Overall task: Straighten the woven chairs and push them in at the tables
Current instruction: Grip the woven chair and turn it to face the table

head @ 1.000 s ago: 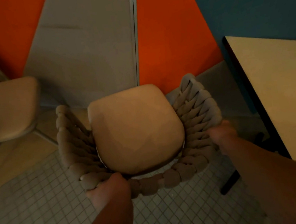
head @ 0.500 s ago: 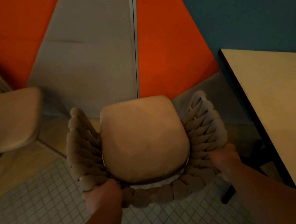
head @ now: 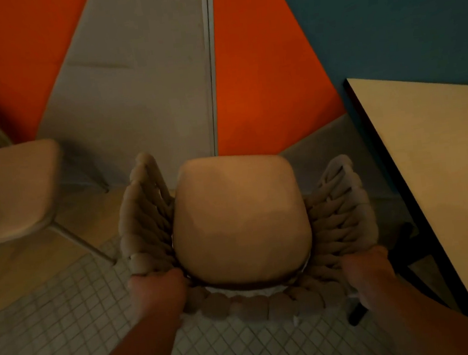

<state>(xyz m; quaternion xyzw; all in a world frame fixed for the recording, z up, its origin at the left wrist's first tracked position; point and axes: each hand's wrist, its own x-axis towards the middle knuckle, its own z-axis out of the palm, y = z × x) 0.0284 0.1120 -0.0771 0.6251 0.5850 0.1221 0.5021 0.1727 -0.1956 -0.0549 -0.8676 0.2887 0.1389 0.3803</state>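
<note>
Left grip (head: 157,291) and right grip (head: 367,268) each curl round the woven back rim of the chair (head: 240,220), centre frame, on tiled floor (head: 55,326). Bench (head: 443,169) stands just right of it; second chair (head: 12,195) at left edge.

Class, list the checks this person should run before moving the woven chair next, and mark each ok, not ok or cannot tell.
1. The left hand grips the woven chair at its back's left corner: ok.
2. The right hand grips the right corner: ok.
3. The seat faces the table: not ok; it points at the wall, the table stands to its right.
4. Chair tucked under the table: not ok; it sits wholly beside the edge.
5. Gap to the second chair on the left: ok.
6. Legs free on the floor: cannot tell; the seat hides them.
</note>
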